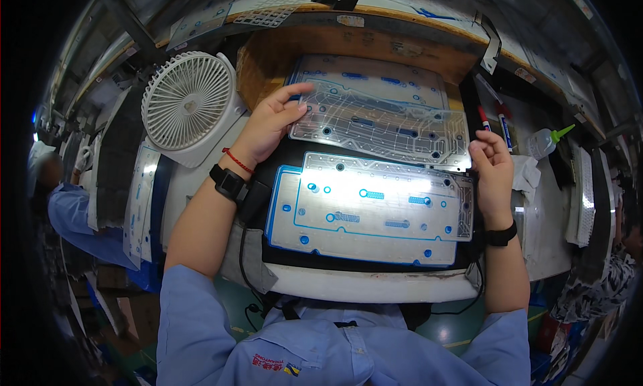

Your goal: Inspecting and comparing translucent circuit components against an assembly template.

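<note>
My left hand (271,121) pinches the upper left corner of a clear plastic keyboard membrane sheet (382,124). My right hand (492,165) grips the same sheet at its lower right corner. The sheet hangs flat just above the bench. Under it, nearer to me, a metal keyboard backplate (375,198) with blue marks lies on a blue-edged film (362,242) and reflects bright light. Another clear sheet (368,71) lies farther back, on a brown cardboard box (268,57).
A white desk fan (189,104) stands at the left. Stacks of clear sheets (137,198) lie beside it. At the right are marker pens (492,118), a glue bottle with a green tip (546,141) and a white cloth (529,175). Other people sit at far left and far right.
</note>
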The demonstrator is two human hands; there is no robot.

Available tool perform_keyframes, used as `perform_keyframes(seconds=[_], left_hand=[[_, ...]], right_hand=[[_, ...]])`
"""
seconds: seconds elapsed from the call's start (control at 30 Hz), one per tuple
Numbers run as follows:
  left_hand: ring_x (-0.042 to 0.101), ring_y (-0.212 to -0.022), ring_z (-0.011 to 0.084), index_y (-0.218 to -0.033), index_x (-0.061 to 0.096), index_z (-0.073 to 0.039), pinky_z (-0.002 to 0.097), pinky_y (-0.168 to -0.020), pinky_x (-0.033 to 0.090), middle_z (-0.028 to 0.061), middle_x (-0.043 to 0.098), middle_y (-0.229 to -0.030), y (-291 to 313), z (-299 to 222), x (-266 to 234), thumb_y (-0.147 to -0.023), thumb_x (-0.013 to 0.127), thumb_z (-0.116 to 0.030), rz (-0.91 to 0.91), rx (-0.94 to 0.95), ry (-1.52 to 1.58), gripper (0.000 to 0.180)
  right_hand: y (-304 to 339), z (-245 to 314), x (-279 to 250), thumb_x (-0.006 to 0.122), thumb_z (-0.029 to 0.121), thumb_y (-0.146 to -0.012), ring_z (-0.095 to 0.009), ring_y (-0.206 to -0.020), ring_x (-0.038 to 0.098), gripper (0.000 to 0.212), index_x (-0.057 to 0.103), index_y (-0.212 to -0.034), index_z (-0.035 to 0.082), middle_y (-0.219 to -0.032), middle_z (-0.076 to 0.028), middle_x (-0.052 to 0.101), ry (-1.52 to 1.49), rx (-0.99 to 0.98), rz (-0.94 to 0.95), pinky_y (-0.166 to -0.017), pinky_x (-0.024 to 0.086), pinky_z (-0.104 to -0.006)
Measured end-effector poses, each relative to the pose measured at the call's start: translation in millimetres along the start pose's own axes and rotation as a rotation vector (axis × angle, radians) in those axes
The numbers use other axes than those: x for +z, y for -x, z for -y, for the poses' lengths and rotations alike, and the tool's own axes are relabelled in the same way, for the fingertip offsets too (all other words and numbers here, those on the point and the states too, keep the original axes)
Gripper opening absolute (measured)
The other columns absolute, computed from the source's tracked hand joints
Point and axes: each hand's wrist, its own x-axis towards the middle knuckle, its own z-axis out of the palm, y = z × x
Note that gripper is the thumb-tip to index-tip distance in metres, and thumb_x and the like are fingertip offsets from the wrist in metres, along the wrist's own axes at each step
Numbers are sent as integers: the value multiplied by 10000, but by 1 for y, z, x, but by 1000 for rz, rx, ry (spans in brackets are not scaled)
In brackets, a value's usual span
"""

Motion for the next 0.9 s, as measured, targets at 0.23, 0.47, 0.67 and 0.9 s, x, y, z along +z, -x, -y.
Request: perform_keyframes(seconds=[0.23,0.47,0.67,0.9], left_hand=[[623,-908,116,-1430,273,-29,249,-787,504,91,647,-1085,-1,-2,5,-957,469,-109,-39,-3,-43,518],[632,-890,130,-1312,459,-28,259,-781,518,86,639,-1112,-2,-3,2,-985,429,-181,-7,-88,8,362],[634,-833,108,-1248,512,-35,229,-715,506,68,647,-1089,-2,1,1,-982,445,-201,-54,-85,-81,321],[559,-667,49,-1136,559,-47,177,-573,423,-17,606,-813,-3,2,0,-977,466,-218,-23,-97,-186,251]], right_hand=[[3,6,9,554,14,-880,-56,-795,530,408,463,-1272,-44,-932,-22,525,-57,-44,109,-708,440,-184],[0,2,4,548,79,-918,-44,-754,548,270,529,-1168,-21,-905,-9,596,8,106,71,-657,432,-171],[0,1,4,530,67,-927,-28,-735,558,187,552,-1101,0,-890,-9,642,-29,126,19,-626,419,-158],[-1,-4,2,516,63,-937,-20,-736,553,191,541,-1113,-5,-892,-12,644,-31,69,-16,-630,392,-137]])
